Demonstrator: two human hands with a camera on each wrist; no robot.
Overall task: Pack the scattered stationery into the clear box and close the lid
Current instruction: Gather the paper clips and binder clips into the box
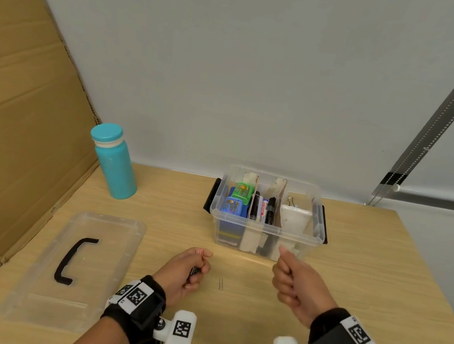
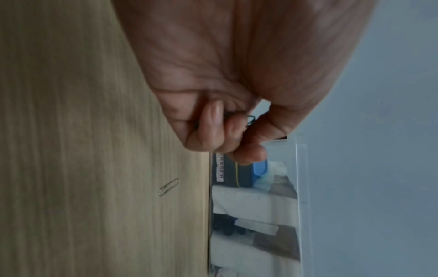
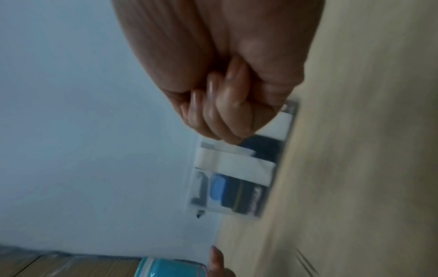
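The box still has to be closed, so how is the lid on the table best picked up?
Take the clear lid by its black handle, coming from above. It lies flat, handle side up, to the left of the left hand, so its thin edges look harder to grab.

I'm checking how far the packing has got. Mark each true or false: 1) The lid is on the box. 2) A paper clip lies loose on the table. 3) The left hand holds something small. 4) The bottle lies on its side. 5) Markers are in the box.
1) False: the lid lies flat on the table, left of the open clear box.
2) True: a paper clip lies between the hands.
3) True: the left hand pinches a small dark item, seemingly clips.
4) False: the teal bottle stands upright.
5) True: markers fill the middle compartment.
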